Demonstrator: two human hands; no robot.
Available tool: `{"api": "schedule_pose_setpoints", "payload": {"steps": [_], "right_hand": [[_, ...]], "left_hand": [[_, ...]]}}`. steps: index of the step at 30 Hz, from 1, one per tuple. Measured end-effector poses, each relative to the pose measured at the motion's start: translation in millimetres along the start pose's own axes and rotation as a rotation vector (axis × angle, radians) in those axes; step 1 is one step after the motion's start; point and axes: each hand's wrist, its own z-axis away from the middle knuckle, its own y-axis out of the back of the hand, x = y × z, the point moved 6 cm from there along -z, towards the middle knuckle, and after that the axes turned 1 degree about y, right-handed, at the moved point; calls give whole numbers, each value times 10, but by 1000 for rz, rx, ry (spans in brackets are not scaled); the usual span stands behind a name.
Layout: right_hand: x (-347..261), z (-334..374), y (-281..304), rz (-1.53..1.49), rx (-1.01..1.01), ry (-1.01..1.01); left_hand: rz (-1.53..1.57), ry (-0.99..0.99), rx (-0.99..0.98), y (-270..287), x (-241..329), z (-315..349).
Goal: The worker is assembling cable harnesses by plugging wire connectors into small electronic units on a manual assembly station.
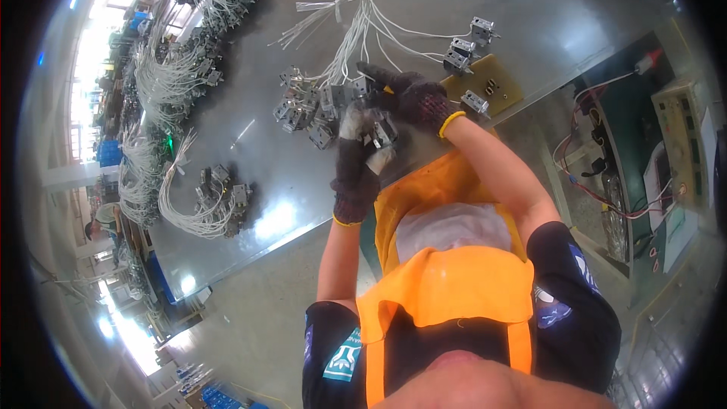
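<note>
My left hand [354, 159], in a dark glove with pale, worn fingertips, is closed around a small silver metal block [384, 133]. Just above it, my right hand [415, 97], in a similar glove with a yellow cuff, has its index finger stretched out over the nearest metal pieces. Its thumb and lower fingers are partly hidden. Beside both hands lies a cluster of metal blocks [301, 106] on the grey table. White wires [352, 42] run up from the cluster and are gathered in a bundle at the far side.
Wired metal blocks [460, 53] lie to the right, near a brownish board [503, 85] holding small parts. Another wired bunch [216, 201] sits at left. Large heaps of wired blocks [170, 79] line the table's far left. A box-shaped device with cables [679, 132] stands at far right.
</note>
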Motion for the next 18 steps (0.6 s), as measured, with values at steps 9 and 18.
{"api": "schedule_pose_setpoints", "payload": {"steps": [9, 18], "right_hand": [[57, 455, 384, -394, 114, -345], [-1813, 1518, 615, -561, -114, 746]], "left_hand": [[14, -111, 124, -658, -71, 150], [-426, 96, -36, -878, -444, 30]]}}
